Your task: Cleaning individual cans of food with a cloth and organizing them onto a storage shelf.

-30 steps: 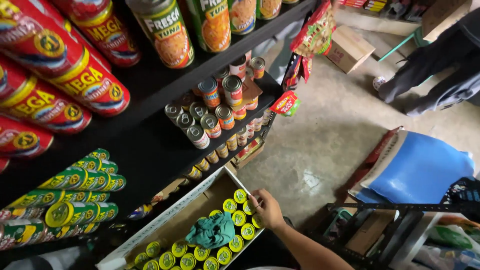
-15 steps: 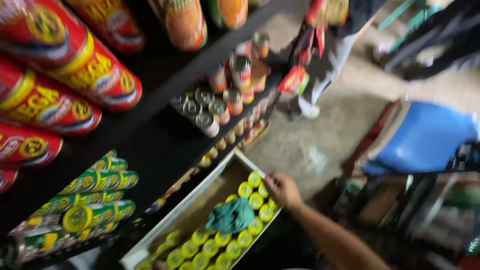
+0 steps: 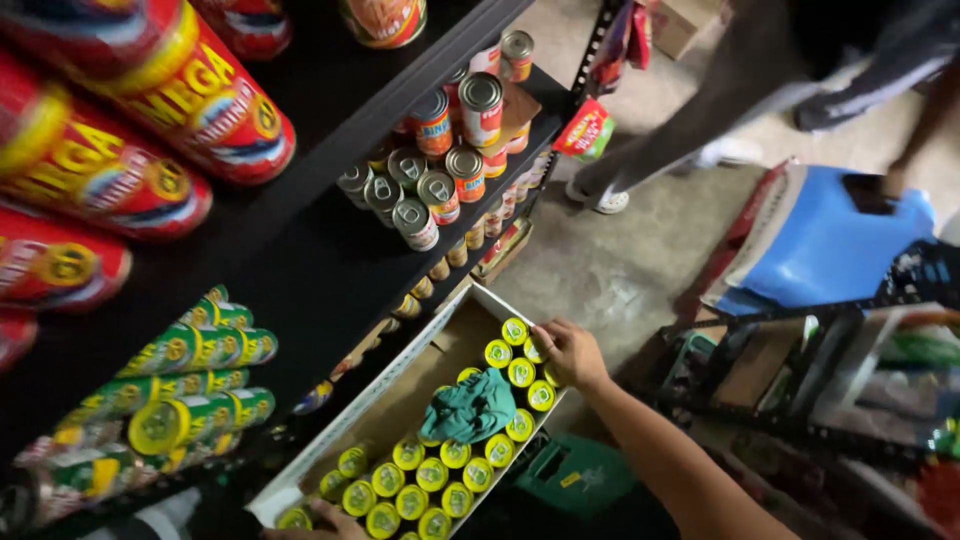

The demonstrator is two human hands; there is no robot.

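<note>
Cans (image 3: 520, 372) with yellow-green lids sit upright in an open cardboard box (image 3: 400, 395) low down by the black shelf (image 3: 330, 250), packed in rows along the box's near side and far corner; a teal cloth (image 3: 468, 408) lies crumpled on top of the middle ones. Right hand (image 3: 570, 352) is at the far-right corner of the box, fingers curled down over the top of a corner can, touching its lid; grip looks half-closed around it, not clearly lifting, and the palm hides whether it's fully clenched. Left hand (image 3: 325, 518) only shows as fingers at the near end of the box, at the bottom edge of view, resting on the rim; can't tell how tightly. My read: take one can at a time from the corner, pinch around the rim rather than the lid centre, lift straight up so neighbours don't tip. Keep the box steadied from the near end. Green-labelled cans (image 3: 190, 350) lie stacked on their sides on the shelf to the left. Another person's legs (image 3: 700, 110) are well apart, on the floor beyond.
</note>
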